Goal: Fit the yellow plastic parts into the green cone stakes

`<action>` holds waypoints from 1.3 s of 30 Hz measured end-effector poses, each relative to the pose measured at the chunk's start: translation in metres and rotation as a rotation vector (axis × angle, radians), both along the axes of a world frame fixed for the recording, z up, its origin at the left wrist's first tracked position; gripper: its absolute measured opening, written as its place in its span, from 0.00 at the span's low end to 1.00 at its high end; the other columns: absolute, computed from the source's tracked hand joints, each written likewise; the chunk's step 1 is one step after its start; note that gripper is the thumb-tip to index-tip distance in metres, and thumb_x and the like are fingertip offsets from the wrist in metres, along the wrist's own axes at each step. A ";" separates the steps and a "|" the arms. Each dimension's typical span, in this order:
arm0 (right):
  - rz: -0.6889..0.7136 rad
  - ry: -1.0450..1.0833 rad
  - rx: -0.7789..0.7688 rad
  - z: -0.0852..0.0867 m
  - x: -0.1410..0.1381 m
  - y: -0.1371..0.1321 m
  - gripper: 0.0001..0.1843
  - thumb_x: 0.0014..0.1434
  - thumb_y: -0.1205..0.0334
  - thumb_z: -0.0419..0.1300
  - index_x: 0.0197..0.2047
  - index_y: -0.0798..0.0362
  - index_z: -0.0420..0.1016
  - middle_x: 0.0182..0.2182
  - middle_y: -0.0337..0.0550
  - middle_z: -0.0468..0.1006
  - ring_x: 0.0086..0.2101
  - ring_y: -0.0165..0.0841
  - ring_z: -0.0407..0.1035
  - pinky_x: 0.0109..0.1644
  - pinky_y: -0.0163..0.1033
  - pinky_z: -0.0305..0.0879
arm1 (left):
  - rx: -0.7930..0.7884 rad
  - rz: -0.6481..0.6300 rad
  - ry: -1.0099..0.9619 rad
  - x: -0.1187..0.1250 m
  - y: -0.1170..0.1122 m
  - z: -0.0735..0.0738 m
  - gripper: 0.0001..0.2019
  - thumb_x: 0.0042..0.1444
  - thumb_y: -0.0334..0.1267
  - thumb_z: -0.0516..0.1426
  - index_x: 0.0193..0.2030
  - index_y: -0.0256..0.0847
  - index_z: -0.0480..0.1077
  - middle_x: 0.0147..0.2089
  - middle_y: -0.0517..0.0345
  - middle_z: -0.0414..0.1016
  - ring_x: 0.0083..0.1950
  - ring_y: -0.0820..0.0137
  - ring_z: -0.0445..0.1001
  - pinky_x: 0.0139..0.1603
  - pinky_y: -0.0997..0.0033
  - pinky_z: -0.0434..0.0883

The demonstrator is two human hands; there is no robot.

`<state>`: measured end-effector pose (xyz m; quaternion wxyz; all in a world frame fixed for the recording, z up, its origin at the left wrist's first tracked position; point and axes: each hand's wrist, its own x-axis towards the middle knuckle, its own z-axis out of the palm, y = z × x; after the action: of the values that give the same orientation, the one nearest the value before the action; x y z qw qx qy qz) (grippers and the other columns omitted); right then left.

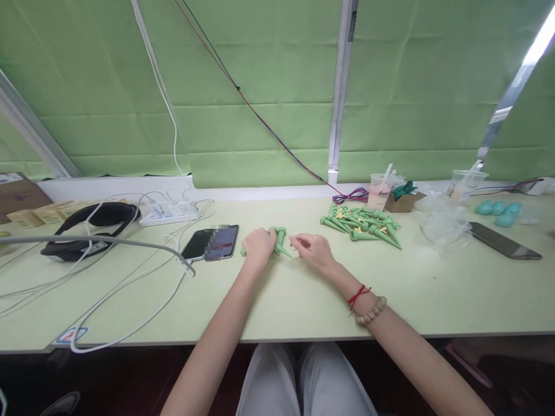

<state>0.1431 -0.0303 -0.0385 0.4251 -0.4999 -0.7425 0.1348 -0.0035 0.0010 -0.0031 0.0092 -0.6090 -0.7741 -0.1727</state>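
My left hand [259, 245] is closed around a bunch of green plastic spikes [281, 238] resting on the pale green table [303, 294], their pointed ends toward the right. My right hand [313, 248] lies just right of them, fingers curled in a pinch near the spike tips; whether it holds anything is too small to make out. A pile of several more green spikes [362, 222] with yellow parts lies farther back on the right.
Two phones [211, 242] lie left of my hands. A white power strip [169, 214], cables and a black headset [93, 228] sit at the left. Drink cups [378, 192], a small cardboard box [403, 201], clear bags [444, 222], a dark phone [503, 241] and teal pieces [498, 209] are at the right.
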 end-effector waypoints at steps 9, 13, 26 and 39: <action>0.178 -0.112 0.013 -0.012 -0.008 0.001 0.07 0.52 0.60 0.58 0.36 0.51 0.70 0.28 0.34 0.74 0.24 0.24 0.66 0.30 0.30 0.57 | 0.037 -0.029 0.024 0.007 -0.001 -0.007 0.22 0.56 0.42 0.42 0.37 0.32 0.74 0.37 0.39 0.75 0.40 0.56 0.74 0.37 0.63 0.64; 0.154 0.030 -0.006 -0.012 -0.008 0.006 0.07 0.55 0.61 0.55 0.36 0.51 0.72 0.28 0.35 0.76 0.25 0.25 0.68 0.32 0.31 0.61 | 0.282 -0.130 -0.064 0.011 -0.003 -0.007 0.25 0.59 0.47 0.38 0.34 0.39 0.73 0.32 0.48 0.75 0.37 0.60 0.73 0.34 0.67 0.62; -0.127 0.425 0.020 -0.018 0.003 0.024 0.12 0.53 0.66 0.55 0.38 0.59 0.78 0.33 0.48 0.79 0.31 0.35 0.74 0.39 0.39 0.70 | 0.408 -0.250 -0.412 0.012 0.001 -0.019 0.17 0.60 0.42 0.41 0.42 0.46 0.70 0.47 0.58 0.73 0.45 0.65 0.71 0.42 0.66 0.63; -0.090 0.204 -0.046 -0.019 0.001 0.020 0.13 0.54 0.64 0.54 0.39 0.56 0.78 0.33 0.45 0.79 0.30 0.32 0.73 0.37 0.34 0.67 | 0.427 -0.543 -0.376 0.027 0.001 -0.037 0.14 0.58 0.37 0.44 0.43 0.38 0.68 0.47 0.52 0.71 0.50 0.67 0.68 0.53 0.67 0.62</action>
<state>0.1436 -0.0104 -0.0572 0.4922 -0.5261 -0.6689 0.1828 0.0238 0.0025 -0.0405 -0.0525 -0.7339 -0.5194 -0.4346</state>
